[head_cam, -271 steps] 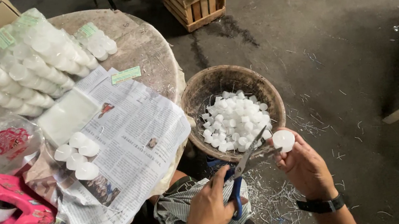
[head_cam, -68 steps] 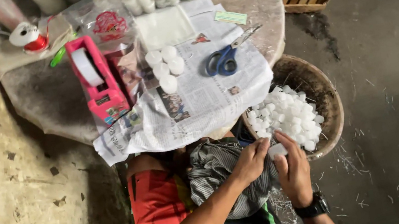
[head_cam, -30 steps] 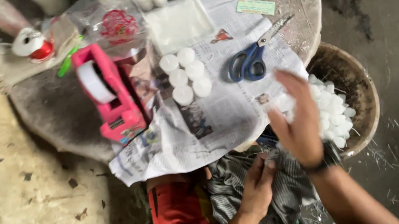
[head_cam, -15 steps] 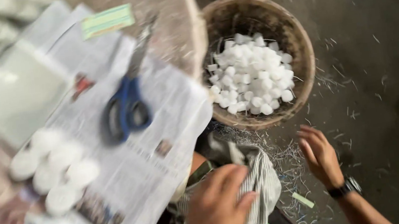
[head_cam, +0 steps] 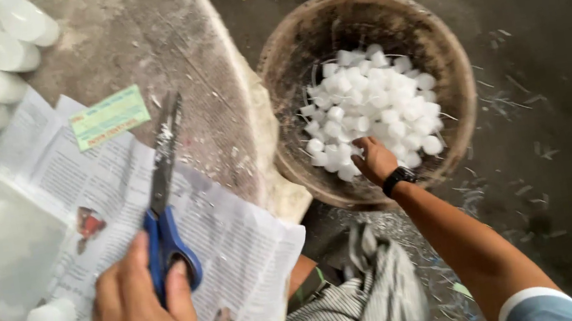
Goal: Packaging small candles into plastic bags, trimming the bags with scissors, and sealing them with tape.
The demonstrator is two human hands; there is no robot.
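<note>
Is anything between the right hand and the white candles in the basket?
Nothing visible. The right hand already reaches over the rim of the round brown woven basket, its fingers down among the small white candles; no other object lies across them.

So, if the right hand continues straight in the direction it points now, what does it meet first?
The right hand points up into the basket, and its fingers already seem to touch the heap of white candles. It would probably push into that heap first, though the depth is hard to judge.
</note>
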